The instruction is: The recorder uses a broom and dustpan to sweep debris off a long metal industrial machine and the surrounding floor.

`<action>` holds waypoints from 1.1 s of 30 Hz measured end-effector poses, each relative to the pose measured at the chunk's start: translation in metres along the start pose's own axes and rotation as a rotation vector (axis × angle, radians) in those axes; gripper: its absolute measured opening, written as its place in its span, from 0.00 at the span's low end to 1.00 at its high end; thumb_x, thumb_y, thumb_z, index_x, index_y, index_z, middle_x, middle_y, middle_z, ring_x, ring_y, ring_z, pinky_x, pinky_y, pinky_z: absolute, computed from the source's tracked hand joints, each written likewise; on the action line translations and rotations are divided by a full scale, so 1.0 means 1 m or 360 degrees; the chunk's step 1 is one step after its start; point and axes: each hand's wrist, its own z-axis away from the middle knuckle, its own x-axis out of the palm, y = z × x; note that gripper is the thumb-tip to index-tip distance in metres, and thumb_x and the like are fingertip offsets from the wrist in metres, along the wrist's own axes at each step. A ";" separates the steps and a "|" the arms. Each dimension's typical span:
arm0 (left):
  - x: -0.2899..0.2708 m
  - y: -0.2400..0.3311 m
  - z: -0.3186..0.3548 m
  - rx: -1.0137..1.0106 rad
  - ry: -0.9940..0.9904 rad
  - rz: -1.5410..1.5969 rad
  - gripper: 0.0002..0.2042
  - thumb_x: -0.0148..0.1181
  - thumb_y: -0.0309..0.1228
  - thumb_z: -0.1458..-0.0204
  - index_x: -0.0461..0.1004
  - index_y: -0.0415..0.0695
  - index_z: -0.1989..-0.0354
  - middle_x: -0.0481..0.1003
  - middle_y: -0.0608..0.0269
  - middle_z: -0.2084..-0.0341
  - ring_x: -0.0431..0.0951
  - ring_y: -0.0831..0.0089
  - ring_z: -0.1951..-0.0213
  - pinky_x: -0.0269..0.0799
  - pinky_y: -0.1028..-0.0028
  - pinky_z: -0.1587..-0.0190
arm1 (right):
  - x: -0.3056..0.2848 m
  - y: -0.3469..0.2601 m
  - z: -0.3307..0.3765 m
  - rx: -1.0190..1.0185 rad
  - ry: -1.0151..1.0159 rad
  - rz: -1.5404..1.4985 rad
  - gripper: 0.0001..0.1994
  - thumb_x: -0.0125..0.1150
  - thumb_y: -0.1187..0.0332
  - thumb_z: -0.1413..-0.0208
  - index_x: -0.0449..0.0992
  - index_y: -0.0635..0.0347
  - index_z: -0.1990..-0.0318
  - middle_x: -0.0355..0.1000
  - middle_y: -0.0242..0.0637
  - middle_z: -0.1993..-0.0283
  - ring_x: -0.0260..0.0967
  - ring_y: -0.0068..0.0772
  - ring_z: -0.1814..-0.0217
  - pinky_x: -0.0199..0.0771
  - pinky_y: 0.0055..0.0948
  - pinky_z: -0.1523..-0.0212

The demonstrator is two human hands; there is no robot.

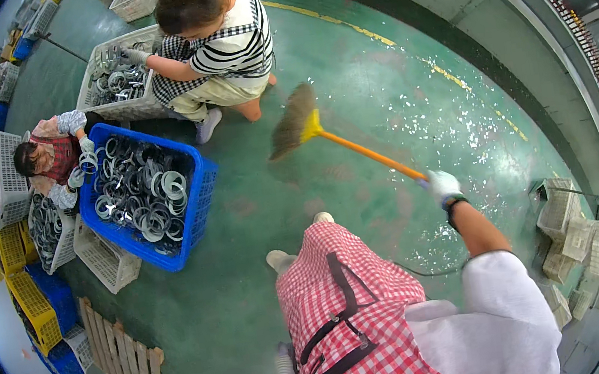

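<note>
My right hand (444, 185), in a white glove, is closed around the orange handle of a broom (370, 150). The broom's yellow collar and brown bristles reach forward and left, blurred by motion, over the green floor (347, 203). Beside my red checked apron (356, 270) hangs my left hand (285, 363), gloved too; the apron partly hides it and its fingers do not show clearly. Small white scraps (449, 118) lie scattered across the floor to the right of the broom head.
At the left stands a blue crate (202, 192) full of dark and pale rings. Two people work there: one (234, 36) at a white crate (91, 70), another (57, 154) beside the blue one. A wooden pallet (120, 350) lies lower left; pale baskets (578, 237) are stacked right.
</note>
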 end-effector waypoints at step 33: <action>-0.040 0.384 -0.133 -0.0084 -0.0246 0.0611 0.19 0.51 0.38 0.44 0.62 0.43 0.48 0.74 0.55 0.67 0.75 0.65 0.68 0.74 0.67 0.65 | -0.063 -0.013 0.023 0.0267 -0.0401 -0.0085 0.20 0.49 0.48 0.46 0.75 0.57 0.65 0.74 0.45 0.68 0.72 0.48 0.64 0.70 0.43 0.62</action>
